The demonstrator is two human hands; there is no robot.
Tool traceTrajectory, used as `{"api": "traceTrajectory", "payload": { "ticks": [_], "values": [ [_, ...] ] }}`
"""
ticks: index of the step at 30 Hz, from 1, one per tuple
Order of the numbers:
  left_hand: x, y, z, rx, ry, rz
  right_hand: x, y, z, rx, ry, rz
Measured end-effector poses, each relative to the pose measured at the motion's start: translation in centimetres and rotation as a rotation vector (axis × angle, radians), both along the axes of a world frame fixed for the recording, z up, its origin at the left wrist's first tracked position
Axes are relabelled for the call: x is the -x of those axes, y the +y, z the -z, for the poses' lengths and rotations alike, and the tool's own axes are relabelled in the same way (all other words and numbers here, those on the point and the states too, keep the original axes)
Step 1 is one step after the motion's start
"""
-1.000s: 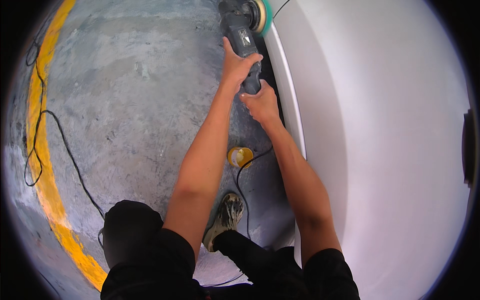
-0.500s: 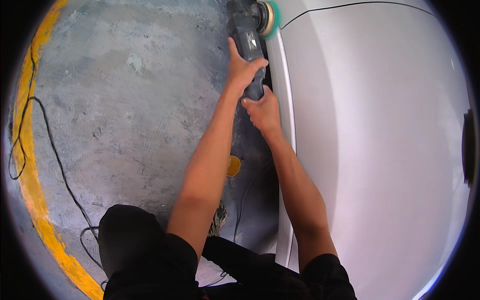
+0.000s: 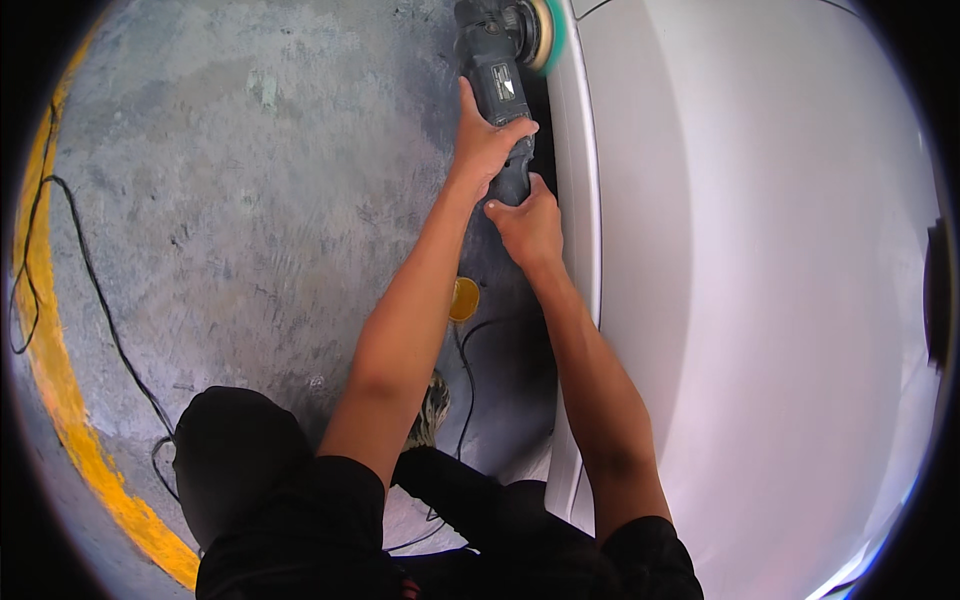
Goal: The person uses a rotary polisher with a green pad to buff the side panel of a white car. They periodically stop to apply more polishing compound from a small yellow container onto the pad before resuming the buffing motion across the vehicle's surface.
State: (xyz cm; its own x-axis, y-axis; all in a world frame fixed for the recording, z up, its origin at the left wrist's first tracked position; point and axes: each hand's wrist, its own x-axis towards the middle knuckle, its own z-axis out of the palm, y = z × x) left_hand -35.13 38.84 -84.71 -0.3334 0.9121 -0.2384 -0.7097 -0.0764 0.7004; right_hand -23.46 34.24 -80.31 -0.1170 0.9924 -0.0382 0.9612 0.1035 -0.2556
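Both my hands grip a dark grey car polisher (image 3: 497, 85) at the top centre. My left hand (image 3: 487, 145) wraps round its body near the middle, thumb over the right side. Closer to me, my right hand (image 3: 530, 222) is closed on the rear handle end. A round pad (image 3: 548, 36), cream with a blurred green rim, faces right against the side of a white car (image 3: 640, 200). The lower edge of the car panel (image 3: 578, 180) runs down beside the tool. My fingers on the far side are hidden.
A black cord (image 3: 105, 300) loops over the grey concrete floor (image 3: 230, 220) at left, crossing a yellow painted line (image 3: 60, 380). A round yellow object (image 3: 464, 299) lies on the floor between my forearms, near my patterned shoe (image 3: 430, 410). A dark part (image 3: 937, 295) shows at the far right.
The car edge and its panel seam have shifted right and up in view, and the floor things left and up. My hands keep their hold on the polisher, its pad still against the car.
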Motion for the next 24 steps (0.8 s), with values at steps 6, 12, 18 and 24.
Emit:
{"api": "traceTrajectory", "payload": {
  "ticks": [6, 12, 18, 24],
  "values": [
    [-3.1, -4.9, 0.3, 0.032, -0.033, 0.052, -1.9, -5.3, -2.0, 0.216, -0.080, 0.135],
    [-8.4, -9.4, 1.0, 0.091, 0.062, -0.118, -6.0, -10.3, -2.6, 0.112, -0.090, 0.047],
    [-11.8, -15.6, -1.6, 0.062, -0.196, 0.011, -8.9, -15.9, -6.0, 0.162, -0.179, 0.100],
    [-9.4, -12.9, -0.3, 0.045, -0.165, 0.070, -7.2, -13.6, -4.3, 0.155, -0.124, 0.075]
  ]
}}
